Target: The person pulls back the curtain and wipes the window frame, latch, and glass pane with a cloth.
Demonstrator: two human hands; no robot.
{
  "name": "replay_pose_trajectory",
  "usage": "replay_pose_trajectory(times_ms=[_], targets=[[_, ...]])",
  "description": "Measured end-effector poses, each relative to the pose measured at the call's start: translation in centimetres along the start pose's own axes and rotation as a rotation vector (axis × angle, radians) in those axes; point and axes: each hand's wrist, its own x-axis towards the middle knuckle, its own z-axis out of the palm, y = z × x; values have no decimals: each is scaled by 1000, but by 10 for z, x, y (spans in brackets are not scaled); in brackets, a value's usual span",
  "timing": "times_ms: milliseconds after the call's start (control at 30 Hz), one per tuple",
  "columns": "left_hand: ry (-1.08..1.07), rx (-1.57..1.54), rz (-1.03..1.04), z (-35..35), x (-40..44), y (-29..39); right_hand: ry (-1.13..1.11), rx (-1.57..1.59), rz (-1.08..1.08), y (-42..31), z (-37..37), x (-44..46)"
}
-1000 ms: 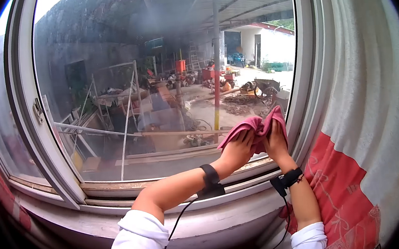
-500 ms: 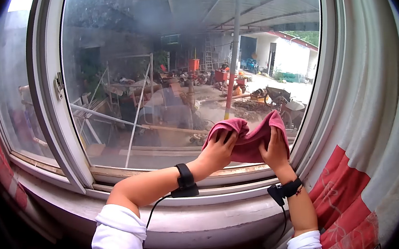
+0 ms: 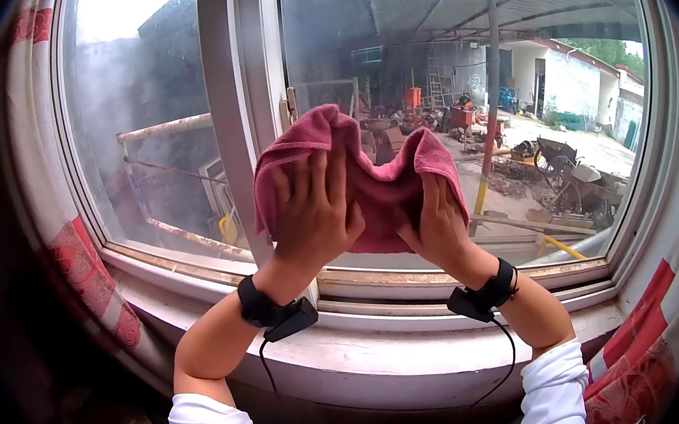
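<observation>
A pink towel (image 3: 377, 221) is spread between my two hands against the lower left part of the right window pane (image 3: 390, 60). My left hand (image 3: 311, 211) lies on the towel's left half with its fingers pointing up, near the upright frame (image 3: 257, 56). On the right half, my right hand (image 3: 441, 223) grips the towel, thumb toward the middle. The towel's top edge sags between the hands. Its far side and the exact contact with the glass are hidden.
A latch (image 3: 289, 106) sits on the sash just above the towel. Below runs the white windowsill (image 3: 402, 353). Red and white curtains (image 3: 87, 261) hang on both sides. Black wrist straps (image 3: 493, 283) with cables are on both my wrists. Through the glass a cluttered yard shows.
Both hands and the towel have moved left across the pane, from its lower right corner to beside the upright frame. The left hand is now higher, and the view has turned left.
</observation>
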Motion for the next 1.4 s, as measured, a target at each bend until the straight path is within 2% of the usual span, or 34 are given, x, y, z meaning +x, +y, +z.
replay_pose_trajectory(times_ms=[100, 233, 300, 400, 467, 533, 600, 667, 700, 767, 833, 933, 1033, 1133, 1200, 1300, 1400], targets=[[-102, 43, -87, -17, -21, -58, 105, 94, -92, -42, 33, 50], [-52, 89, -20, -29, -16, -113, 237, 96, -193, -77, 62, 119], [112, -46, 36, -21, 0, -132, 343, 161, -194, -89, 64, 158], [212, -218, 31, -3, 25, -150, 318, 151, -219, -83, 78, 213], [229, -219, 18, -3, 44, -158, 464, -81, -403, -69, 93, 242], [260, -428, -8, 4, 57, -167, 404, -1, -367, -65, 92, 253], [294, -382, 10, 19, 52, -166, 335, 95, -342, -67, 96, 256], [247, -720, -17, 35, 39, -162, 268, 273, -152, -81, 101, 235], [259, -739, 10, 35, 32, -158, 252, 316, -127, -90, 96, 221], [173, -776, -42, 38, 2, -148, 360, 279, -167, -91, 111, 192], [74, -747, -74, 45, -38, -136, 326, 279, -192, -93, 119, 152], [107, -685, -6, 49, -87, -108, 142, 288, -163, -98, 138, 71], [-51, -613, 118, 57, -124, -105, 37, 337, -179, -104, 145, 26], [-106, -537, 186, 47, -92, -129, 21, 507, -139, -97, 139, 57], [29, -513, 132, 33, -39, -142, 218, 415, -193, -89, 127, 117], [208, -558, 147, 32, 24, -160, 224, 503, -120, -83, 103, 182], [273, -507, 132, 33, 42, -146, 262, 504, -92, -71, 84, 189]])
